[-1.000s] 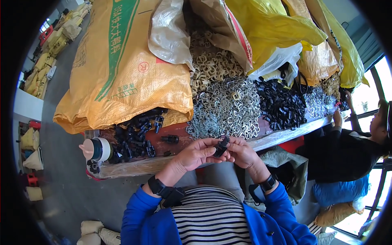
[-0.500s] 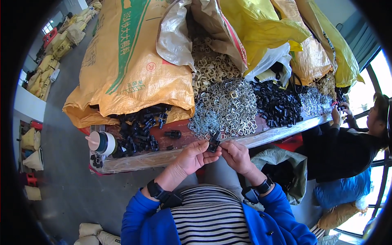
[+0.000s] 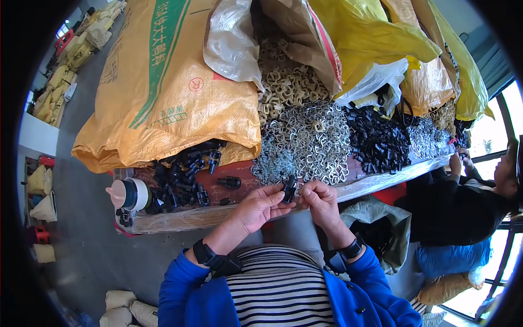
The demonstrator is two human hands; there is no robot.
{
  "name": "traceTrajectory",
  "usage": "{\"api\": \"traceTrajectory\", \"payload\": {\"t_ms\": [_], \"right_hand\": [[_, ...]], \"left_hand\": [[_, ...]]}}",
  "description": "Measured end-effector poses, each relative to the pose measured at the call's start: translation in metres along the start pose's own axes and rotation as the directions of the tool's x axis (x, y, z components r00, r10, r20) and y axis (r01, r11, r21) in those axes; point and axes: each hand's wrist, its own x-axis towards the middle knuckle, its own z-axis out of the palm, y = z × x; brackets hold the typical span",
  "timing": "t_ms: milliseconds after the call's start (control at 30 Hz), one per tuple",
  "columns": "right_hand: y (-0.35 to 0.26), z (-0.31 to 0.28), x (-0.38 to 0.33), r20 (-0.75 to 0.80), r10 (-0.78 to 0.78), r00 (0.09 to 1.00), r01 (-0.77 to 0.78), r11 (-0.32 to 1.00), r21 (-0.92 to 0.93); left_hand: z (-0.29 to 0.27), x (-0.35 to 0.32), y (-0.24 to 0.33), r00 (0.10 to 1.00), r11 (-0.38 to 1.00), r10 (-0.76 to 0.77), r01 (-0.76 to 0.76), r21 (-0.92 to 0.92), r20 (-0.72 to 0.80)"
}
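My left hand (image 3: 260, 208) is closed round a black plastic part (image 3: 289, 191), pinched between thumb and fingers above the table's front edge. Close beside it on the right, my right hand (image 3: 322, 203) has thumb and forefinger pressed together. A bit of shiny metal (image 3: 298, 191) shows between the two hands, but what exactly the right fingers grip is too small to tell. Just beyond lie a heap of silver metal rings (image 3: 318, 144) and a patch of small grey metal pieces (image 3: 272, 166). One loose black plastic part (image 3: 229, 182) rests left of my hands.
More black parts (image 3: 185, 180) spill from a large orange woven sack (image 3: 180, 103). A pink-lidded bottle (image 3: 131, 194) stands at the table's left end. Black pieces (image 3: 378, 141) are heaped to the right. An open green-grey sack (image 3: 400, 234) hangs below the edge; a co-worker (image 3: 452, 210) sits at right.
My right hand has drawn slightly away from the black part, opening a small gap. The left hand keeps its hold. The whole view has shifted a little.
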Motion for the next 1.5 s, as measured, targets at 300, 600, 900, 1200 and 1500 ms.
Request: {"api": "traceTrajectory", "payload": {"t_ms": [300, 600, 900, 1200, 1500], "right_hand": [[-0.004, 0.016, -0.006, -0.049, -0.131, 0.990, 0.127, 0.990, -0.064], [-0.004, 0.022, -0.030, -0.032, -0.305, 0.952, 0.270, 0.882, -0.387], [-0.010, 0.019, -0.034, 0.035, -0.210, 0.977, 0.212, 0.953, -0.218], [-0.015, 0.009, -0.009, 0.148, -0.433, 0.889, 0.422, 0.650, -0.632], [-0.018, 0.017, -0.008, 0.334, -0.452, 0.827, 0.539, 0.468, -0.700]], "left_hand": [[0.004, -0.001, 0.002, 0.998, 0.999, -0.041, 0.039, 0.036, 0.038], [0.018, -0.019, -0.015, 0.970, 0.977, 0.213, -0.213, -0.013, 0.114], [0.016, -0.028, -0.015, 0.969, 0.990, 0.137, -0.130, -0.049, 0.203], [-0.001, -0.010, -0.008, 0.995, 0.997, 0.028, -0.022, -0.071, 0.092], [0.000, -0.010, -0.010, 0.997, 0.999, 0.029, -0.028, -0.016, 0.065]]}}
